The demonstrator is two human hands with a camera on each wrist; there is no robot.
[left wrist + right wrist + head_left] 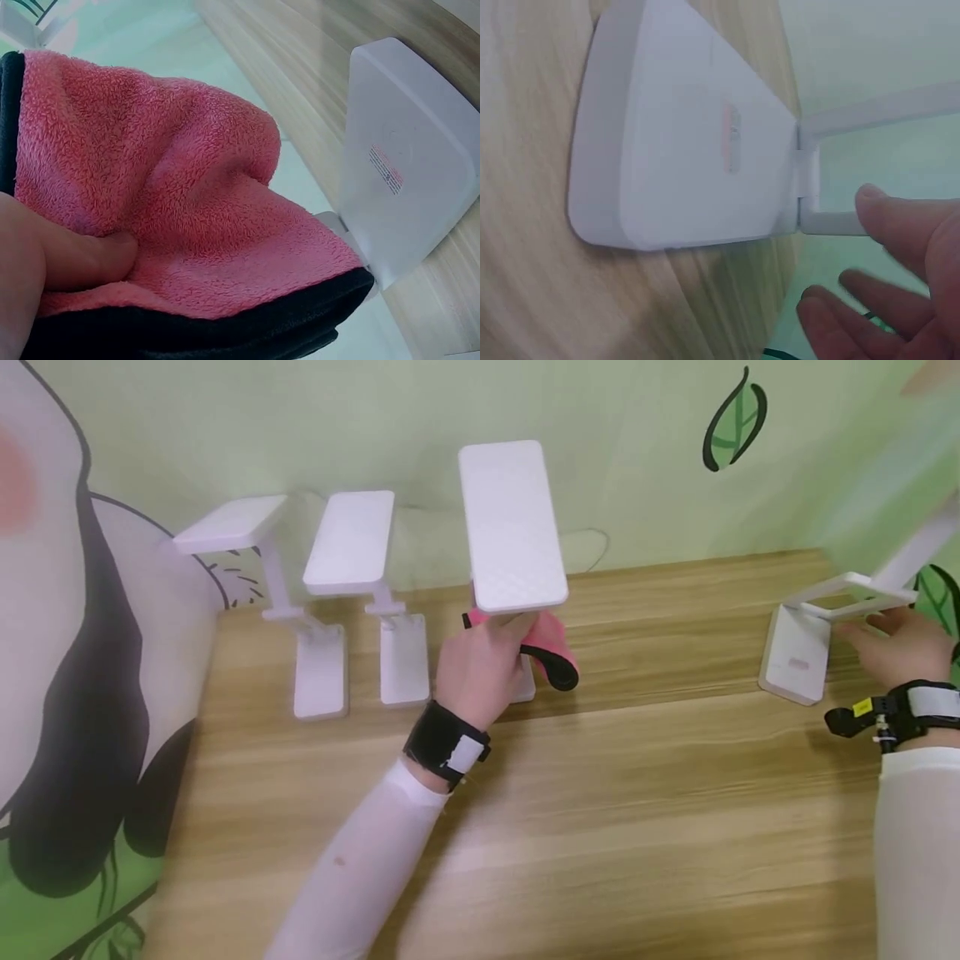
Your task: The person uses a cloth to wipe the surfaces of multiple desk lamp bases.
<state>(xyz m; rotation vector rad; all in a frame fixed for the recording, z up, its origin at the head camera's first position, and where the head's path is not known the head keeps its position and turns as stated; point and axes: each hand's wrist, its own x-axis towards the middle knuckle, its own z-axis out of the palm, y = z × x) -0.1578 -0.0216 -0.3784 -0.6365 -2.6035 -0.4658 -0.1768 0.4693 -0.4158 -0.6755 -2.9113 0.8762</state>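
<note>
My left hand (480, 667) holds a pink fleecy cloth (180, 172) with black edging, its thumb pressing into the folds. In the head view the hand is at the third white folding stand, below its tilted rectangular top plate (513, 527), which hides the fingertips and part of the cloth. At the right, my right hand (903, 647) is beside another white folding stand (797, 656). The right wrist view has its thumb touching the open frame (832, 223), with other fingers spread apart below. Small print marks this stand's base (682, 150). Its upper end leaves the head view.
Two more white folding stands, one at far left (321, 672) and one beside it (403, 660), line the back of the wooden table (637, 810). A pale green wall (637, 468) with painted leaves rises behind. A large painted panda (52, 693) covers the left side.
</note>
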